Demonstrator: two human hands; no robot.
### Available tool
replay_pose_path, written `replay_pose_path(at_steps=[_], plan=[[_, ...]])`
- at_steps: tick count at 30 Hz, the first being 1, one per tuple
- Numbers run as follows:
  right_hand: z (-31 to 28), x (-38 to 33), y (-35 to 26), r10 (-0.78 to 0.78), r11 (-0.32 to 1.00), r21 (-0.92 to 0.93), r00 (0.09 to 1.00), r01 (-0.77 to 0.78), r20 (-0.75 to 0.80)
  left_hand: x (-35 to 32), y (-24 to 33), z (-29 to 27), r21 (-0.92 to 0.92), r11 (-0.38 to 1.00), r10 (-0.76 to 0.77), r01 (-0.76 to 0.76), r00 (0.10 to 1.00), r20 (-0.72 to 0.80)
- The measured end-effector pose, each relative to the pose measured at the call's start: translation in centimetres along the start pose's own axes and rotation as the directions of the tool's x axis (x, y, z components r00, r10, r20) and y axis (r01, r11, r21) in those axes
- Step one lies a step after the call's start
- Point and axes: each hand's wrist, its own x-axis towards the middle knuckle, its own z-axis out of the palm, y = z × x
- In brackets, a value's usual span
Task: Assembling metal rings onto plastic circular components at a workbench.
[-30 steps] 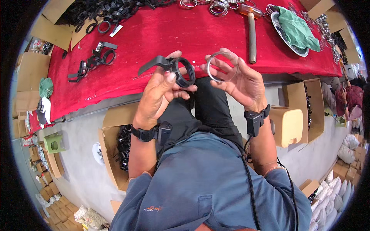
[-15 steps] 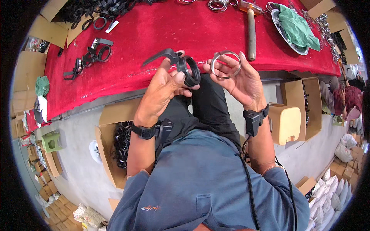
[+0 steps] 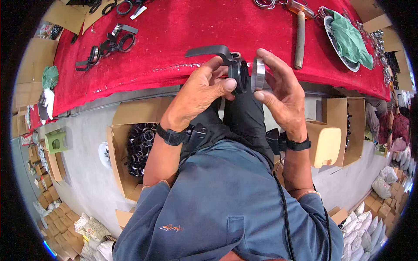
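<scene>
My left hand is closed round a black plastic ring with a handle; its long curved handle points left above my fingers. Facing it, a shiny metal ring is pinched on edge between the thumb and fingers of my right hand. A narrow gap separates the two rings, which stand nearly parallel over my lap, at the near edge of the red-covered table. Each wrist carries a black strapped device.
On the red cloth lie several black ringed parts, a wooden-handled hammer and a metal dish with green cloth. Below stand a carton of black parts and a cream plastic stool.
My right hand has turned the metal ring from facing me to edge-on and brought it closer to the black ring. The view has shifted, with table things appearing higher.
</scene>
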Motion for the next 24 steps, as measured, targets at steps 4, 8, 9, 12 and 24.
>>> replay_pose_path(at_steps=[4,8,9,12,24], plan=[[0.3,0.4,-0.3,-0.129,0.956,-0.254,0.987,0.148,0.09,-0.1,0.2,0.6,-0.03,0.999,0.03,-0.029,0.999,0.032],[0.6,0.4,-0.6,-0.156,0.92,-0.341,0.979,0.192,0.131,-0.6,0.5,0.6,-0.025,0.998,0.05,-0.049,0.998,0.041],[0.7,0.4,-0.7,-0.166,0.915,-0.348,0.976,0.205,0.139,-0.6,0.5,0.5,-0.026,0.998,0.051,-0.05,0.998,0.038],[0.9,0.5,-0.6,-0.181,0.908,-0.352,0.971,0.226,0.156,-0.7,0.6,0.4,0.003,0.999,0.047,-0.047,0.998,0.029],[1.1,0.2,-0.6,-0.243,0.849,-0.445,0.959,0.284,0.148,0.3,0.1,0.3,0.071,0.993,0.089,-0.095,0.992,0.088]])
